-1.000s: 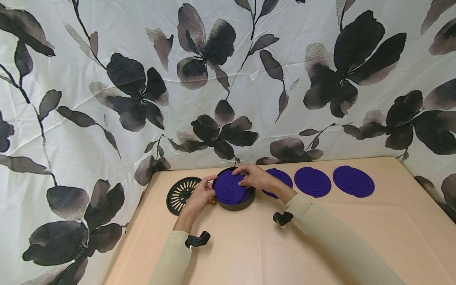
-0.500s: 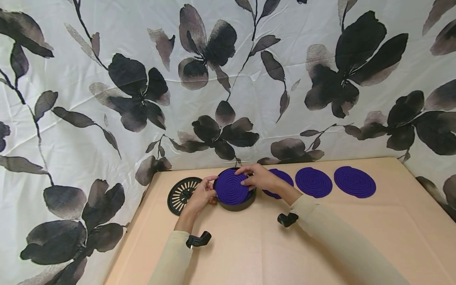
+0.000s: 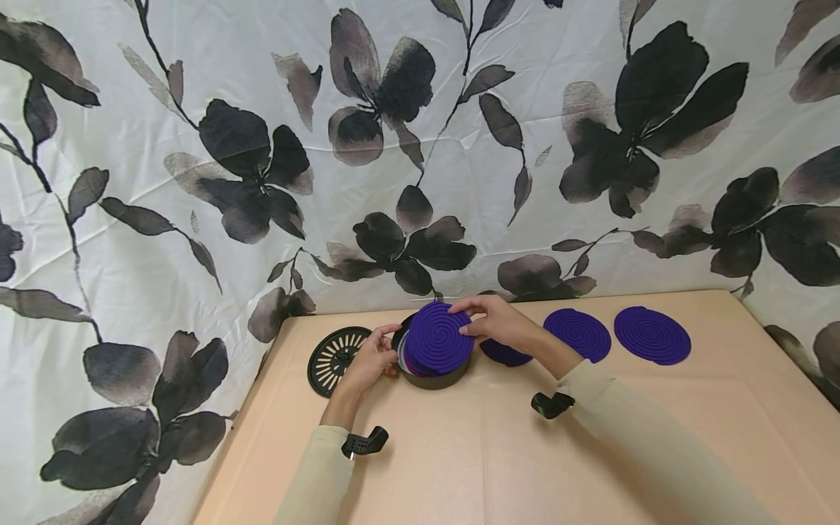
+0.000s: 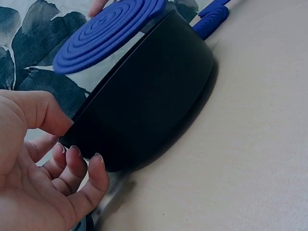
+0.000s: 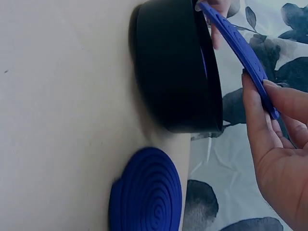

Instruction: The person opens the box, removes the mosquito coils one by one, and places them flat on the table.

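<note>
Thumb and fingers of my right hand [image 3: 499, 321] pinch the edge of a purple spiral-ridged round coaster [image 3: 438, 337], tilted above a round black container [image 3: 432, 380]. In the right wrist view the coaster [image 5: 240, 50] appears edge-on, slanting up from the container's mouth, with the right hand [image 5: 281, 149] at its outer end. My left hand [image 3: 370, 361] grips the container's rim on the left side; the left wrist view has its thumb over the rim and fingers curled beneath. A pale and pinkish edge shows inside the container, mostly hidden by the coaster.
A black slotted disc [image 3: 335, 357] lies left of the container, partly behind the left hand. To the right, purple coasters lie in a row: one [image 3: 504, 354] beneath the right hand, another [image 3: 577, 335] beyond, and one [image 3: 652, 335] farthest right. A floral cloth [image 3: 420, 146] hangs behind the table.
My right hand has raised the purple coaster up and rightward off the container, uncovering part of its left inside. The left hand stays at the rim.
</note>
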### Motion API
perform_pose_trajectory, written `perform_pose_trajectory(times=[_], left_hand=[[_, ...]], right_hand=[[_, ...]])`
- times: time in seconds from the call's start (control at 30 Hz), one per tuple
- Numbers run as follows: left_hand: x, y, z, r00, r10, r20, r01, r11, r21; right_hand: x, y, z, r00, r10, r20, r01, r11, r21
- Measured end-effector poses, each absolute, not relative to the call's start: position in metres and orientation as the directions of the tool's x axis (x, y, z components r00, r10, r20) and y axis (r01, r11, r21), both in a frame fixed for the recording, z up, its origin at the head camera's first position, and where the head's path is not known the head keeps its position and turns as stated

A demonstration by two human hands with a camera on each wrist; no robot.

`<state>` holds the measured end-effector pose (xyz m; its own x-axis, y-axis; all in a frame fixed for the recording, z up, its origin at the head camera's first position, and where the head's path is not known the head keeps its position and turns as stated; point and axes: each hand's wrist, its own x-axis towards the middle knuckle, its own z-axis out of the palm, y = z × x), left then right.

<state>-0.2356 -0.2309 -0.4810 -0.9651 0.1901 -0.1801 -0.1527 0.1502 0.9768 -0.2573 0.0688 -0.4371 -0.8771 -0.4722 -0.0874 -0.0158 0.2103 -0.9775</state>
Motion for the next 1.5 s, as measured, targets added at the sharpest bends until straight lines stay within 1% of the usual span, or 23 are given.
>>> perform_pose_trajectory(times=[0.33,0.5,1.0,1.23,1.5], left_hand=[[-0.237,-0.228,-0.481,-0.968,0.182,-0.173,-0.149,0.135,0.980],[-0.237,-0.227,-0.481,-0.967,0.181,-0.179,-0.155,0.142,0.978],[-0.238,-0.228,-0.478,-0.962,0.185,-0.200,-0.175,0.141,0.974],[-0.238,-0.230,-0.477,-0.962,0.184,-0.201,-0.175,0.152,0.973],[-0.224,-0.228,-0.449,-0.945,0.243,-0.220,-0.188,0.147,0.971]], right_hand=[[-0.247,0.094,-0.423,-0.886,-0.461,-0.057,-0.036,0.192,-0.981],[-0.242,0.105,-0.425,-0.891,-0.450,-0.058,-0.040,0.206,-0.978],[-0.226,0.131,-0.427,-0.873,-0.483,-0.075,-0.041,0.225,-0.973],[-0.216,0.139,-0.428,-0.875,-0.475,-0.096,-0.027,0.245,-0.969],[-0.204,0.146,-0.429,-0.893,-0.442,-0.089,-0.070,0.331,-0.941]])
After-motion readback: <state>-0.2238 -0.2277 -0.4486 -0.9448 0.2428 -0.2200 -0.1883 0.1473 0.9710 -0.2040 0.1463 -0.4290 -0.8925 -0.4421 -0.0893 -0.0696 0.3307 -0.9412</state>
